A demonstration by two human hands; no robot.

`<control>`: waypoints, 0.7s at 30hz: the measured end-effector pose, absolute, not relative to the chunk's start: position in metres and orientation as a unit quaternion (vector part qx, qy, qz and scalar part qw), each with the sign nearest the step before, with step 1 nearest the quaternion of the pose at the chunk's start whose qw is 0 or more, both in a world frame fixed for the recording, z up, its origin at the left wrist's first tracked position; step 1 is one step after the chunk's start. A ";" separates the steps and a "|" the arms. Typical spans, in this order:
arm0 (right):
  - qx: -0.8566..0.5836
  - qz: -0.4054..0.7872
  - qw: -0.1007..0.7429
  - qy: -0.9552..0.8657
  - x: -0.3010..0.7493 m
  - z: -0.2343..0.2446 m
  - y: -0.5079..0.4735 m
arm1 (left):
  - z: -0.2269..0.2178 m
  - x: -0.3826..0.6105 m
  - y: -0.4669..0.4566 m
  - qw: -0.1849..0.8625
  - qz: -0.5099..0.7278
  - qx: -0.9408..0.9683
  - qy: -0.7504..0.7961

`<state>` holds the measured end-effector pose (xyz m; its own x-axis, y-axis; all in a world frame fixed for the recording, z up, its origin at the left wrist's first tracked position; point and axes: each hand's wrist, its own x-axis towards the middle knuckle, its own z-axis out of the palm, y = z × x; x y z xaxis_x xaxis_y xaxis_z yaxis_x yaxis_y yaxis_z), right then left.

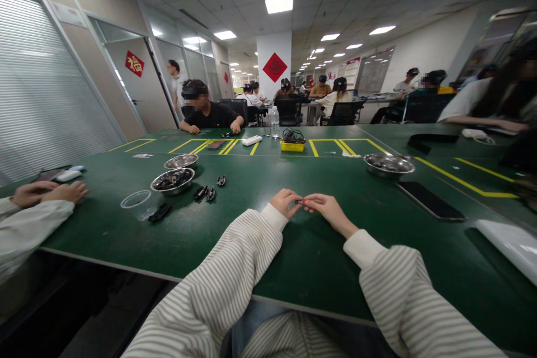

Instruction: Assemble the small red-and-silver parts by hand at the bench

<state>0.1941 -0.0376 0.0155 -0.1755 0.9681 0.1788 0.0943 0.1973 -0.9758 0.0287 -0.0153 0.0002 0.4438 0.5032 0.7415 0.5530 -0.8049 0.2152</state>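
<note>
My left hand (284, 202) and my right hand (328, 210) meet above the green table (268, 246), fingertips pinched close together. Between them is a small dark part with an orange-red bit (304, 201), too small to name. Both hands grip it, one from each side. To the left of my hands lie several small black plastic parts (210, 194). Beyond these stands a metal bowl (173, 181) filled with similar dark pieces. Fingers partly cover the held part.
A clear plastic cup (137, 204) and a second metal bowl (181, 161) are on the left. To the right are another bowl (389, 165), a phone (430, 200) and a white object (509, 243). A yellow tray (292, 146) holds cables. A co-worker's hands (62, 192) rest at far left.
</note>
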 end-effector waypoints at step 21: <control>-0.440 0.459 0.464 -0.616 0.193 0.013 -0.037 | 0.004 0.029 -0.022 -0.006 -0.383 -0.869 -0.315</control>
<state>0.1934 -0.0365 0.0129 -0.1817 0.9689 0.1678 0.1168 0.1907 -0.9747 0.0286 -0.0215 0.0035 0.5089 0.5515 0.6610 0.5429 -0.8015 0.2508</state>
